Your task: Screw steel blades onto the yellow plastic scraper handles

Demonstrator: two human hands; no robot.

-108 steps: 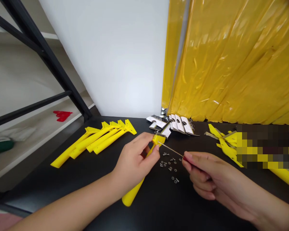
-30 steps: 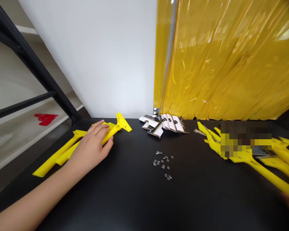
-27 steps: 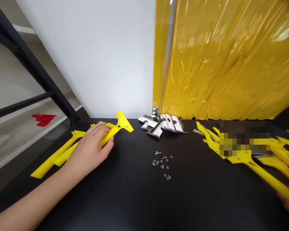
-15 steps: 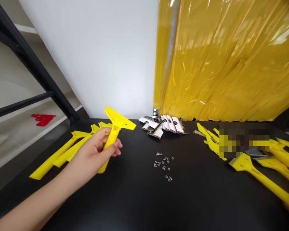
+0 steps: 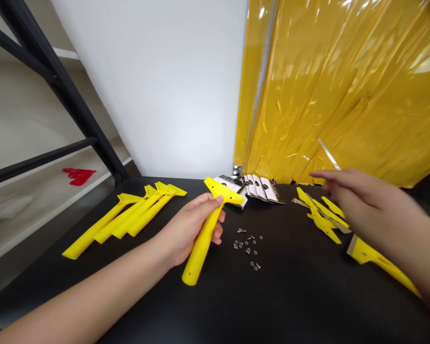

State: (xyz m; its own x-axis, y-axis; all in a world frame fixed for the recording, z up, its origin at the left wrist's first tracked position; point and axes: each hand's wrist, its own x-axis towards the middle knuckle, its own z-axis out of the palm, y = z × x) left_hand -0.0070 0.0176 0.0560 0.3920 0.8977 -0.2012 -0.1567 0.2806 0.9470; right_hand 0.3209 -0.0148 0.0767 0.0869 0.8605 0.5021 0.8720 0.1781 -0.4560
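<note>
My left hand (image 5: 197, 224) is closed around a yellow scraper handle (image 5: 202, 243), its wide head with small holes pointing up and away. My right hand (image 5: 361, 196) is raised over the right side of the table, with a thin metal strip (image 5: 328, 154) at its fingertips; motion blurs the fingers. Under and beside that hand lie yellow head pieces (image 5: 320, 220) and a yellow scraper (image 5: 383, 263). Small screws and nuts (image 5: 249, 248) are scattered on the black table (image 5: 272, 306), to the right of the held handle.
Several yellow handles (image 5: 143, 215) lie side by side at the left. Printed cards (image 5: 261, 187) rest by the back edge. Behind are a white panel (image 5: 157, 86) and yellow plastic film (image 5: 337, 86). A black frame (image 5: 71, 105) and a shelf with a red object (image 5: 79, 176) stand left.
My left hand has brought the handle rightward from the row of handles. My right hand has risen into view with the metal strip. The view has shifted slightly left.
</note>
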